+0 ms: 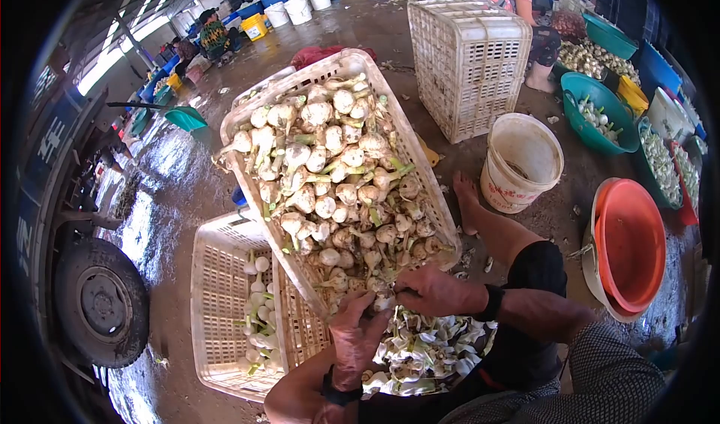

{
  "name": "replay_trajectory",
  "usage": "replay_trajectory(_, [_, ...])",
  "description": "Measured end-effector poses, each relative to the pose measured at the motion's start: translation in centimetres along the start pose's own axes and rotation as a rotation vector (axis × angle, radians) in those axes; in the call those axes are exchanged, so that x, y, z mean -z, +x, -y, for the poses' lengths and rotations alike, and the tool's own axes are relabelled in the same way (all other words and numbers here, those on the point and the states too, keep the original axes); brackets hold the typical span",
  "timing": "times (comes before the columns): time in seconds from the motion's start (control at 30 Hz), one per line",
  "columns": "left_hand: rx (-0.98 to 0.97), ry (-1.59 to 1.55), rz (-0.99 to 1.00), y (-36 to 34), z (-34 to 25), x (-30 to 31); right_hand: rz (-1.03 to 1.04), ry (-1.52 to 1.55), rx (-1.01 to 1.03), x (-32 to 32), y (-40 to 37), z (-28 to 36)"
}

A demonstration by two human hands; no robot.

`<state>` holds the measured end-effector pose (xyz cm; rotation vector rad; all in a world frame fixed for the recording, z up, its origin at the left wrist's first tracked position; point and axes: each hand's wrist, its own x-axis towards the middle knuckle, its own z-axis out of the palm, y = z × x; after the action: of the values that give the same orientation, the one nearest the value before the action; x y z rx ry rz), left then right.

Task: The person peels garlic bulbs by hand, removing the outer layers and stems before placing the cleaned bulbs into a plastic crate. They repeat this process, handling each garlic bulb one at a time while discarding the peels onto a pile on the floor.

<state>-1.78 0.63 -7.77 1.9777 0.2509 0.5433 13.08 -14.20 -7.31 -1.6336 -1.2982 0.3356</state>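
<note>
A large white crate full of soil-stained garlic bulbs with green stems is in front of me. At its near edge my left hand and my right hand come close together, fingers closed around a whitish garlic bulb. The fingers partly cover that bulb. Beneath my hands lies a heap of white and green peelings. To the left, a second crate holds cleaner white bulbs, partly under the full crate.
Stacked empty crates stand ahead. A white bucket, an orange basin and green tubs are on the right. A tyre is at left. Other people sit farther back, one near the stacked crates.
</note>
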Motion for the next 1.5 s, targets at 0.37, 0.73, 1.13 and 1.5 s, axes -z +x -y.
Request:
replay_trajectory(0.37, [0.118,-0.21,0.006,-0.3,1.1,0.3,-0.093,0.049,-0.125,-0.9,0.1,-0.9])
replay_trajectory(0.73, [0.265,-1.089,-0.046,0.9,-3.2,4.2,0.602,-0.398,0.064,-3.6,-5.1,-5.7])
replay_trajectory(1.13, [0.458,-1.067,-0.031,1.2,-4.2,3.4,0.309,0.585,-0.175,0.7,0.1,1.6])
replay_trajectory(1.5, [0.448,-1.163,0.108,1.3,-2.9,2.8,0.482,0.885,-0.366,1.5,-0.7,1.5])
